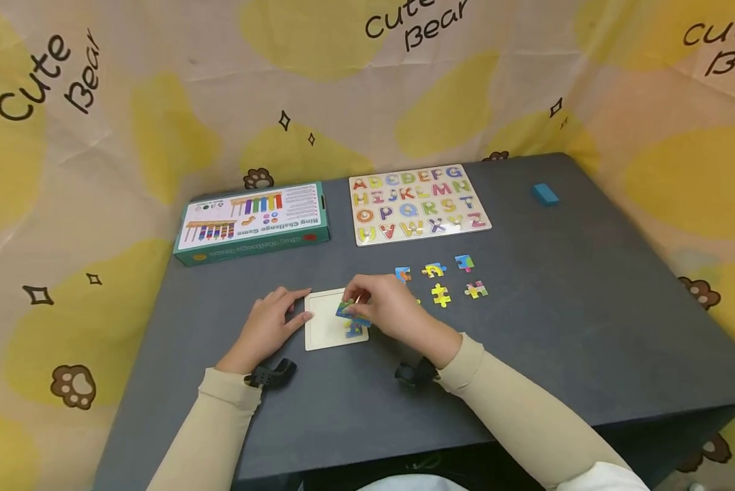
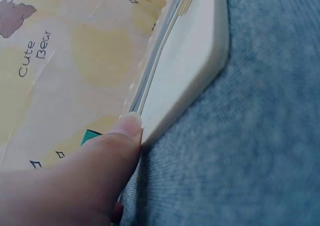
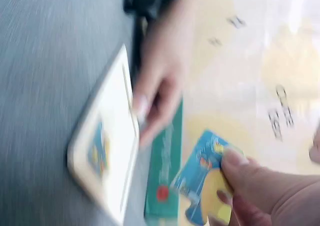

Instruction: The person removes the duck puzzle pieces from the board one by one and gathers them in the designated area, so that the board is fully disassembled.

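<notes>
My right hand [image 1: 392, 303] pinches a blue jigsaw piece [image 3: 194, 172] between thumb and fingers, above the right part of a cream puzzle tray [image 1: 321, 320]. Another bluish piece [image 1: 354, 331] lies inside the tray at its lower right corner. My left hand [image 1: 266, 327] rests at the tray's left side, its thumb [image 2: 130, 126] against the edge and its index finger reaching the far left corner. Beyond the right hand, several loose jigsaw pieces, among them a yellow one [image 1: 440, 295], lie on the table; the hand partly covers some.
A green game box [image 1: 251, 221] lies at the back left of the dark grey table [image 1: 558, 307]. Beside it is an alphabet board [image 1: 419, 204] with coloured letters. A small blue block [image 1: 545, 194] sits at the back right. Patterned cloth hangs behind.
</notes>
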Action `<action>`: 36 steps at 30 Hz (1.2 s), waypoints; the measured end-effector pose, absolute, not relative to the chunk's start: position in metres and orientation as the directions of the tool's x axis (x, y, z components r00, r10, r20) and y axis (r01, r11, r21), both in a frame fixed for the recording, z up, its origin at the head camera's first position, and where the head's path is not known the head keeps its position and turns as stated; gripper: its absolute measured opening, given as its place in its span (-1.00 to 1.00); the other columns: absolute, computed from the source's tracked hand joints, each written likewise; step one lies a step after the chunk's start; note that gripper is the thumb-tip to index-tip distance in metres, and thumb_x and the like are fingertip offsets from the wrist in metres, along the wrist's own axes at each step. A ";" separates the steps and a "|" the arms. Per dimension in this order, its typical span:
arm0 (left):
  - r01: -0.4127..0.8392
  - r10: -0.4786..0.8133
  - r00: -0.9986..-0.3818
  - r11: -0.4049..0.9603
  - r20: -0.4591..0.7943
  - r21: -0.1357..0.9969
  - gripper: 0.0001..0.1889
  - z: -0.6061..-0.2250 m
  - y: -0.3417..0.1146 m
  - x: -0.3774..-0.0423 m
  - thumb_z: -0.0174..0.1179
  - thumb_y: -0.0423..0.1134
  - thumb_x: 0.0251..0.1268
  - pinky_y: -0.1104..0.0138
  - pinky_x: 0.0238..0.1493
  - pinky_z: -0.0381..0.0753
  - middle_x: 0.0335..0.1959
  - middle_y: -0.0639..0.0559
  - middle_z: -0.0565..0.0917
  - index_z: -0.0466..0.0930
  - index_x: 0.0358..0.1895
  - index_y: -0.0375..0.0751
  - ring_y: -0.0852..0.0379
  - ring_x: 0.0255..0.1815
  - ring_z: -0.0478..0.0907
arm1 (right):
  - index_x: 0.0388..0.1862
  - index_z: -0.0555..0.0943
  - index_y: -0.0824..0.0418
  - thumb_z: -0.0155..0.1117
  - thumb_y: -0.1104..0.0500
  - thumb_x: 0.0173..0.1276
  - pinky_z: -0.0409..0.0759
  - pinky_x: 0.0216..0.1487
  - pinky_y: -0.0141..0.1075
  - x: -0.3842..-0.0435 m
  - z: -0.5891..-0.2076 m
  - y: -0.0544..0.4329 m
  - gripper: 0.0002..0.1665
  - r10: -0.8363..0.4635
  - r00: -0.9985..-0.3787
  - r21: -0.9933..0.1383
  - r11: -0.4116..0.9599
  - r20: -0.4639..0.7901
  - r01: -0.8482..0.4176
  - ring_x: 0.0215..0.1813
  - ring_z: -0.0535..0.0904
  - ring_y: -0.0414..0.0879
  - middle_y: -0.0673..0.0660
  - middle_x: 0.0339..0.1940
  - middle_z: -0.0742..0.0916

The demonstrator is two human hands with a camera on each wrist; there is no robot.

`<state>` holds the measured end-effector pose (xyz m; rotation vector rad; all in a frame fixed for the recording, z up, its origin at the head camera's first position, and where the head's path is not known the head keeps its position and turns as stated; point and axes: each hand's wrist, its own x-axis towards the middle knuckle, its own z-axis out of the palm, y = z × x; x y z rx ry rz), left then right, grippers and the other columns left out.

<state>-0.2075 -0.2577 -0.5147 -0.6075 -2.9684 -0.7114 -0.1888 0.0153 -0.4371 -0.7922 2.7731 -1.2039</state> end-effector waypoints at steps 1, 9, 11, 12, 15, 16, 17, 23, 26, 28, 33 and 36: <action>0.380 0.366 -0.923 0.818 0.118 0.431 -0.43 -0.516 -0.259 -0.208 0.37 -0.02 0.46 0.09 -0.17 0.15 -0.33 0.07 0.43 0.57 0.43 -0.13 0.06 -0.34 0.28 | -0.25 0.72 0.11 0.61 0.24 0.26 0.58 -0.26 -0.33 -0.190 -0.436 0.023 -0.82 -0.440 -0.880 -0.697 0.575 0.179 -0.429 -0.31 0.63 -0.20 -0.07 -0.39 0.73; 0.365 0.361 -0.928 0.822 0.095 0.438 -0.42 -0.518 -0.260 -0.210 0.36 -0.01 0.46 0.09 -0.15 0.14 -0.30 0.04 0.43 0.54 0.46 -0.12 0.05 -0.28 0.32 | -0.23 0.75 0.14 0.60 0.26 0.26 0.61 -0.25 -0.32 -0.197 -0.445 0.056 -0.84 -0.472 -0.878 -0.755 0.549 0.074 -0.359 -0.33 0.63 -0.23 -0.08 -0.39 0.74; 0.366 0.366 -0.926 0.818 0.089 0.444 -0.41 -0.518 -0.260 -0.210 0.35 -0.01 0.47 0.08 -0.15 0.14 -0.31 0.03 0.43 0.54 0.47 -0.13 0.05 -0.29 0.32 | -0.23 0.74 0.15 0.60 0.27 0.26 0.62 -0.26 -0.32 -0.195 -0.448 0.062 -0.83 -0.494 -0.869 -0.757 0.558 0.028 -0.341 -0.34 0.64 -0.24 -0.09 -0.40 0.74; 0.367 0.369 -0.925 0.816 0.086 0.446 -0.41 -0.518 -0.259 -0.209 0.35 -0.01 0.47 0.08 -0.16 0.14 -0.31 0.03 0.43 0.54 0.47 -0.13 0.04 -0.29 0.31 | -0.23 0.73 0.14 0.60 0.28 0.26 0.62 -0.26 -0.32 -0.193 -0.449 0.067 -0.82 -0.495 -0.869 -0.755 0.569 0.002 -0.326 -0.34 0.65 -0.25 -0.09 -0.40 0.74; 0.370 0.371 -0.924 0.817 0.089 0.443 -0.41 -0.519 -0.258 -0.210 0.35 0.00 0.47 0.08 -0.16 0.13 -0.33 0.04 0.41 0.54 0.47 -0.13 0.04 -0.31 0.30 | -0.29 0.70 0.12 0.62 0.28 0.22 0.62 -0.27 -0.30 -0.188 -0.451 0.083 -0.79 -0.467 -0.883 -0.730 0.619 -0.048 -0.288 -0.36 0.65 -0.26 -0.12 -0.43 0.74; 0.371 0.370 -0.924 0.819 0.091 0.437 -0.41 -0.519 -0.258 -0.210 0.35 0.01 0.47 0.08 -0.17 0.13 -0.33 0.04 0.40 0.54 0.47 -0.13 0.05 -0.31 0.30 | -0.31 0.69 0.12 0.63 0.29 0.22 0.61 -0.27 -0.29 -0.186 -0.451 0.088 -0.78 -0.457 -0.888 -0.721 0.632 -0.052 -0.283 -0.37 0.65 -0.26 -0.12 -0.44 0.74; 0.372 0.369 -0.925 0.821 0.094 0.432 -0.41 -0.520 -0.259 -0.211 0.34 0.01 0.47 0.09 -0.17 0.13 -0.33 0.05 0.40 0.54 0.47 -0.13 0.05 -0.32 0.29 | -0.33 0.69 0.12 0.63 0.28 0.21 0.61 -0.28 -0.29 -0.185 -0.452 0.092 -0.78 -0.448 -0.892 -0.711 0.645 -0.055 -0.281 -0.37 0.65 -0.27 -0.13 -0.45 0.74; 0.367 0.364 -0.927 0.829 0.091 0.423 -0.41 -0.520 -0.261 -0.214 0.34 0.01 0.48 0.09 -0.18 0.14 -0.32 0.03 0.42 0.54 0.47 -0.13 0.03 -0.31 0.31 | -0.38 0.76 0.11 0.64 0.28 0.21 0.59 -0.31 -0.30 -0.180 -0.462 0.106 -0.83 -0.426 -0.904 -0.665 0.681 -0.021 -0.306 -0.42 0.62 -0.29 -0.14 -0.50 0.74; 0.360 0.361 -0.929 0.832 0.081 0.423 -0.41 -0.517 -0.261 -0.215 0.33 0.02 0.49 0.08 -0.17 0.15 -0.31 0.02 0.44 0.53 0.48 -0.12 0.03 -0.29 0.33 | -0.35 0.81 0.12 0.66 0.27 0.19 0.57 -0.28 -0.29 -0.179 -0.466 0.106 -0.86 -0.412 -0.911 -0.619 0.708 0.028 -0.339 -0.39 0.62 -0.26 -0.15 -0.43 0.72; 0.358 0.361 -0.929 0.831 0.077 0.426 -0.41 -0.515 -0.260 -0.215 0.32 0.02 0.49 0.08 -0.16 0.16 -0.30 0.01 0.45 0.53 0.48 -0.11 0.02 -0.29 0.34 | -0.30 0.83 0.11 0.68 0.25 0.18 0.56 -0.25 -0.27 -0.179 -0.468 0.107 -0.84 -0.400 -0.915 -0.583 0.732 0.053 -0.353 -0.35 0.61 -0.21 -0.12 -0.35 0.69; 0.352 0.360 -0.931 0.833 0.064 0.427 -0.41 -0.514 -0.258 -0.214 0.33 0.00 0.49 0.09 -0.15 0.16 -0.29 0.01 0.44 0.53 0.48 -0.11 0.03 -0.28 0.33 | -0.24 0.82 0.12 0.70 0.25 0.14 0.55 -0.26 -0.27 -0.176 -0.465 0.109 -0.77 -0.378 -0.922 -0.561 0.748 0.080 -0.355 -0.33 0.56 -0.16 0.00 -0.27 0.61; 0.350 0.358 -0.931 0.835 0.063 0.425 -0.42 -0.513 -0.257 -0.212 0.34 -0.01 0.49 0.09 -0.15 0.15 -0.30 0.01 0.43 0.53 0.47 -0.12 0.03 -0.29 0.33 | -0.28 0.80 0.15 0.71 0.27 0.11 0.57 -0.29 -0.26 -0.177 -0.455 0.106 -0.76 -0.385 -0.914 -0.594 0.707 0.132 -0.384 -0.34 0.58 -0.18 -0.01 -0.32 0.64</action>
